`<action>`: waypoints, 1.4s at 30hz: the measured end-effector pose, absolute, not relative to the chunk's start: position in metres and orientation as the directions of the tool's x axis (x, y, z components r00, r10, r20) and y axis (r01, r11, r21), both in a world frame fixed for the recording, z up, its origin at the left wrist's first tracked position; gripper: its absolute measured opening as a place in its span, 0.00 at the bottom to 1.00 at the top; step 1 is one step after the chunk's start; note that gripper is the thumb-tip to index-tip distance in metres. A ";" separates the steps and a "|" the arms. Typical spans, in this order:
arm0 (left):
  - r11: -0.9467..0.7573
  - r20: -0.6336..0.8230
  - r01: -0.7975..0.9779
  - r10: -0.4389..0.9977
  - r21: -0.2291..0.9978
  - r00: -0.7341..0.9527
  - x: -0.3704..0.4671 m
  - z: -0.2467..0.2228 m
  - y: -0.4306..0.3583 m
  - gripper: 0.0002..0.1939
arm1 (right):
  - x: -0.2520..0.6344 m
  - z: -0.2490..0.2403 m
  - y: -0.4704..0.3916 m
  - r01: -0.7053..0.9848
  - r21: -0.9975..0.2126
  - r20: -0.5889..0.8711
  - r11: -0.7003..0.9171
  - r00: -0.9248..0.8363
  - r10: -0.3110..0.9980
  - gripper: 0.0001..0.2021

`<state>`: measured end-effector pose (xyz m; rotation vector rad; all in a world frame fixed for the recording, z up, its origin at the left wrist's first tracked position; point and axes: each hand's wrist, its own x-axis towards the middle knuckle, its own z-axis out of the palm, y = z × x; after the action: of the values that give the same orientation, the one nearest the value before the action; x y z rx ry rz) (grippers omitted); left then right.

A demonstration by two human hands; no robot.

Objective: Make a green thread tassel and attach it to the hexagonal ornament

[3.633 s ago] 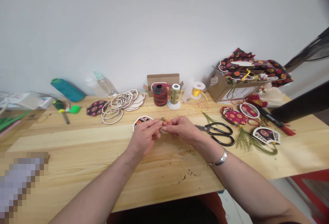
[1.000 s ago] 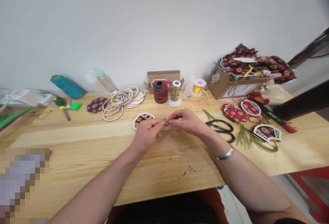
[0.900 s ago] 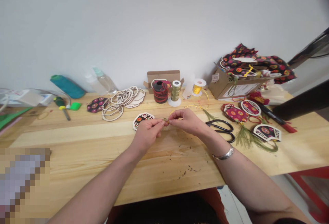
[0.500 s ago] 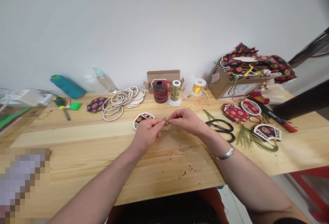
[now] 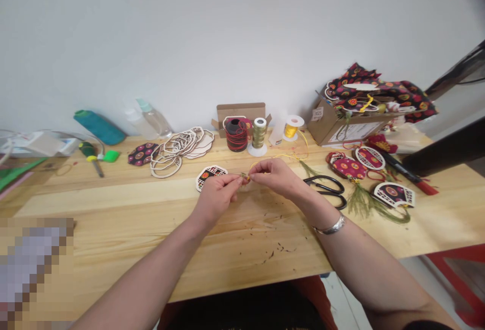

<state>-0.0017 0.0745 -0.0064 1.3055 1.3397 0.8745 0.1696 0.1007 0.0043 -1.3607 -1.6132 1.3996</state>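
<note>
My left hand (image 5: pixel 220 194) is closed in a pinch on a small knotted bit of yellow and green cord (image 5: pixel 245 176). Touching the same bit from the right, my right hand (image 5: pixel 273 177) pinches the yellow cord between thumb and forefinger. A patterned ornament with a pale cut-out frame (image 5: pixel 209 176) lies on the table just behind my left hand, partly hidden by it. Yellow cord runs from behind my right hand to a white spool (image 5: pixel 293 127). Black-handled scissors (image 5: pixel 326 185) lie right of my right wrist, their blades hidden.
On the wooden table (image 5: pixel 125 239), a red-and-black spool (image 5: pixel 237 137) and an olive thread spool (image 5: pixel 258 135) stand at the back. Pale wooden frames (image 5: pixel 178 147) lie left of them. Tasselled ornaments (image 5: pixel 392 195) and a full cardboard box (image 5: pixel 337 125) are at right, near a black post (image 5: pixel 447 148).
My right fingertips have shifted very slightly to the right, away from my left fingertips. Both hands keep their pinch, and the table items have not moved.
</note>
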 end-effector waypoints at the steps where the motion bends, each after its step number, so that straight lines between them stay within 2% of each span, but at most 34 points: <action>1: 0.143 -0.174 0.234 0.978 0.962 0.116 -0.002 -0.007 0.074 0.16 | 0.170 0.004 0.101 0.305 -0.949 -0.176 -0.081 -0.296 0.939 0.06; 4: 0.138 -0.167 0.224 0.979 0.965 0.116 -0.002 -0.008 0.075 0.15 | 0.172 0.004 0.101 0.267 -0.960 -0.160 -0.079 -0.299 0.941 0.07; 9: 0.164 -0.178 0.124 0.977 0.979 0.114 -0.001 -0.010 0.077 0.14 | 0.177 0.003 0.106 0.143 -0.987 -0.107 -0.078 -0.208 0.972 0.11; 13: 0.166 -0.173 0.071 0.978 0.984 0.118 -0.002 -0.012 0.078 0.13 | 0.177 -0.003 0.108 0.102 -0.995 -0.027 0.001 -0.277 0.961 0.09; 19: 0.171 -0.170 0.006 0.974 0.985 0.152 -0.003 -0.014 0.078 0.12 | 0.172 -0.009 0.105 0.236 -0.954 0.112 0.185 -0.290 0.950 0.06; 27: 0.156 -0.164 0.060 0.973 0.986 0.160 -0.003 -0.012 0.078 0.14 | 0.171 -0.008 0.103 0.294 -0.942 0.069 0.161 -0.297 0.952 0.10; 34: 0.158 -0.168 0.072 0.973 0.985 0.158 -0.004 -0.015 0.079 0.13 | 0.171 -0.012 0.104 0.153 -0.952 0.195 0.266 -0.367 0.909 0.04; 38: 0.163 -0.168 0.044 0.973 0.986 0.157 -0.004 -0.016 0.079 0.12 | 0.173 -0.009 0.104 0.253 -0.877 0.293 0.408 -0.392 0.872 0.05; 42: 0.168 -0.169 0.019 0.974 0.986 0.149 -0.005 -0.018 0.080 0.12 | 0.177 -0.008 0.104 0.372 -0.661 0.479 0.652 -0.460 0.748 0.07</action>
<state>-0.0048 0.0800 -0.0184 1.1558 1.1785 0.9720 0.1765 0.1039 -0.0076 -0.8669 -2.0822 0.6095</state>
